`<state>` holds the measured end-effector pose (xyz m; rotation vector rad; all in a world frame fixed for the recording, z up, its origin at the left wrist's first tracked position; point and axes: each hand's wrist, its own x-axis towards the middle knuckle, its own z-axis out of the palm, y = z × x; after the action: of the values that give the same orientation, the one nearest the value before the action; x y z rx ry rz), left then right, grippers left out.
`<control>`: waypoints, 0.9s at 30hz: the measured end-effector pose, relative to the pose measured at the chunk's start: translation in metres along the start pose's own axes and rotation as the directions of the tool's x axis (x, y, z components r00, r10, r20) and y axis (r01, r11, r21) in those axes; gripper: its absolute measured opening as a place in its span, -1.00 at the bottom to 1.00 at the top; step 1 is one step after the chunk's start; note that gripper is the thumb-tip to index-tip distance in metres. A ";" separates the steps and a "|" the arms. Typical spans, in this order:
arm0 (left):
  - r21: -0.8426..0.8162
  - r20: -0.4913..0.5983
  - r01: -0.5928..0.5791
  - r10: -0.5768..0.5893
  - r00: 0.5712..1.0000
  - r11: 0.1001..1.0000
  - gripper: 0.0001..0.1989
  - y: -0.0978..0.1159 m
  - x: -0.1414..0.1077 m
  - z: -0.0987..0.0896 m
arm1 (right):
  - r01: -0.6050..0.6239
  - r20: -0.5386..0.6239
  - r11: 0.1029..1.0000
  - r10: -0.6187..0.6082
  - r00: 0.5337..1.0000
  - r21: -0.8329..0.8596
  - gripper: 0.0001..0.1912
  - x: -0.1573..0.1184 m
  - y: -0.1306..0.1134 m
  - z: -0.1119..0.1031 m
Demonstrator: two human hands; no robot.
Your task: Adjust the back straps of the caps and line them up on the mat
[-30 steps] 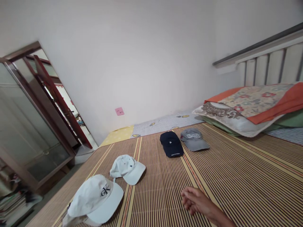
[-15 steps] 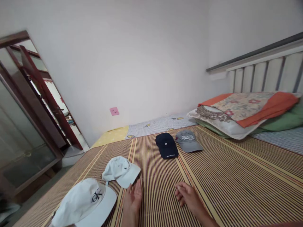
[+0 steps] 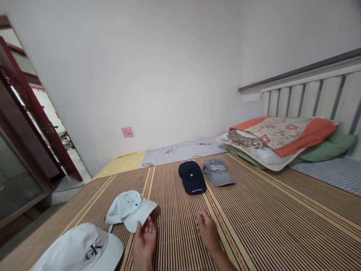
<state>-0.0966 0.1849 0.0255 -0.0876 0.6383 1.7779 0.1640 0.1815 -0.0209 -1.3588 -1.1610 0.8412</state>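
Observation:
My left hand [image 3: 144, 241] is palm up at the brim of a small white baseball cap [image 3: 131, 209]. Its thumb and fingers are apart around the brim's near edge; whether they touch the brim I cannot tell. Beside that cap, nearer to me, lies a larger white CK cap [image 3: 81, 248], cut off by the frame's lower edge. My right hand [image 3: 207, 227] hovers over the mat with loosely curled fingers and nothing visible in them. Beyond it, a black cap [image 3: 192, 177] and a grey cap [image 3: 218, 172] lie side by side, brims toward me.
A striped bamboo mat [image 3: 262, 226] covers the bed. At the back right, pillows [image 3: 254, 145] with an orange floral cover [image 3: 284, 131] lie before a white slatted headboard [image 3: 304, 96]. A pink note [image 3: 127, 132] is on the wall. An open door [image 3: 42, 124] stands at left.
The view has shifted, so the caps sit further left in the picture. My left hand has come up to the small white cap's brim, its fingers spreading. My right hand stays curled.

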 end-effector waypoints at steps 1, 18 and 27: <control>0.001 0.007 -0.001 0.001 1.000 1.000 -0.72 0.002 0.001 0.000 | 0.011 0.003 1.000 -0.011 1.000 -0.006 -0.68 0.004 0.001 0.002; 0.190 0.225 0.169 -0.210 0.951 0.967 -0.50 -0.058 -0.051 0.005 | -0.422 0.462 0.810 0.216 0.860 0.408 -0.27 0.027 -0.023 0.003; 0.547 0.490 0.251 -0.549 0.677 0.798 -0.41 -0.098 -0.093 -0.026 | -0.588 0.677 0.639 0.139 0.723 0.496 -0.10 0.020 -0.066 -0.036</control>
<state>0.0144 0.1083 0.0020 0.6233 0.4524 1.0677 0.1919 0.1852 0.0513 -0.6986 -0.8219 1.9145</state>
